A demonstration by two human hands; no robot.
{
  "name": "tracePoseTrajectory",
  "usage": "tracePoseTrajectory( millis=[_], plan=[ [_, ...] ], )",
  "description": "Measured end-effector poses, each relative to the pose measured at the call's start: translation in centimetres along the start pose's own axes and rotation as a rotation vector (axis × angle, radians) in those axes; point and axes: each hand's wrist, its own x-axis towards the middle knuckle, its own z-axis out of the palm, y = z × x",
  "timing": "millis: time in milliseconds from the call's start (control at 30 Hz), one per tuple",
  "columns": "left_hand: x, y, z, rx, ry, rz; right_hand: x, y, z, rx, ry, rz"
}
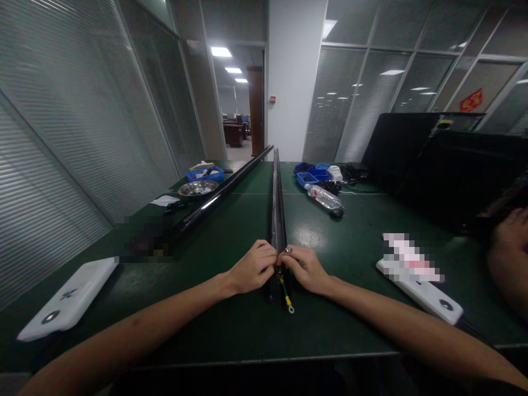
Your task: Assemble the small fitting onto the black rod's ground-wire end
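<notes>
A long black rail (278,214) runs away from me down the middle of the green table. My left hand (254,267) is closed at the left side of its near end, fingers curled and thumb pressed against it. On the right side, my right hand (307,268) pinches the same end with bent fingers. The fingertips of both hands almost meet, and what lies between them is partly hidden. From below them a short green wire (283,287) sticks out towards me, ending in a yellow-sleeved ring terminal (290,309).
A second black rail (218,198) lies slanted on the left, near a metal bowl (198,188) and a blue tray (205,174). White devices (68,300) rest at both sides. A plastic bottle (325,198) and blue bins (317,173) stand right. Another person's hand (511,234) shows far right.
</notes>
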Motion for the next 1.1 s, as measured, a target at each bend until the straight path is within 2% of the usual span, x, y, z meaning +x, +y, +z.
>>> tracePoseTrajectory(
  millis=[233,1100],
  plan=[
    [0.01,-0.14,0.24,0.01,0.046,0.023,-0.16,0.3,0.16,0.005,0.019,-0.001],
    [-0.02,-0.17,0.35,0.032,0.055,0.034,0.05,-0.09,0.02,0.007,0.012,0.003]
  ],
)
